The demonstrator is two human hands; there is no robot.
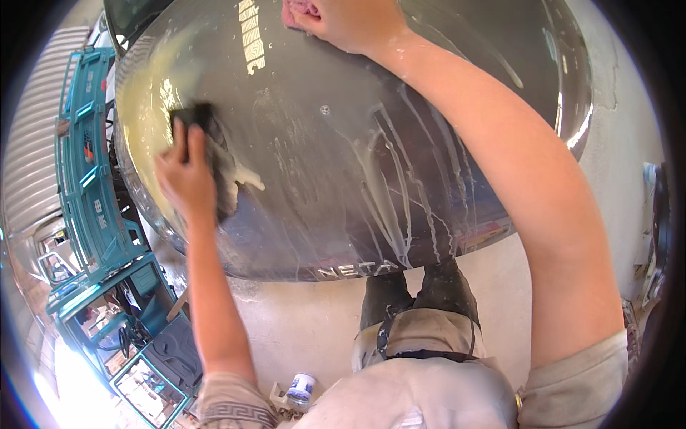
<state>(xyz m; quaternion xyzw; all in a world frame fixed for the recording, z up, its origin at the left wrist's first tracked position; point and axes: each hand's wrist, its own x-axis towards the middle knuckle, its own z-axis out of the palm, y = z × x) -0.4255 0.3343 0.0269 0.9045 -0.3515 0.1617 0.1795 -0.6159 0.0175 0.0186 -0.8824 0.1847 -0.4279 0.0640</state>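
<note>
Though fingers (196, 146) apart, left hand (184, 175) (knuckles up) on dark block (193, 116).

The left hand (186, 175) holds a black block (191, 114) near the car panel (314, 179)'s left edge; the right hand (357, 23) grips pink cloth (303, 12).

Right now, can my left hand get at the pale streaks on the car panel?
Probably yes: nothing visible stands between the left hand and the pale streaks, though that hand has a black block under its fingers.
</note>
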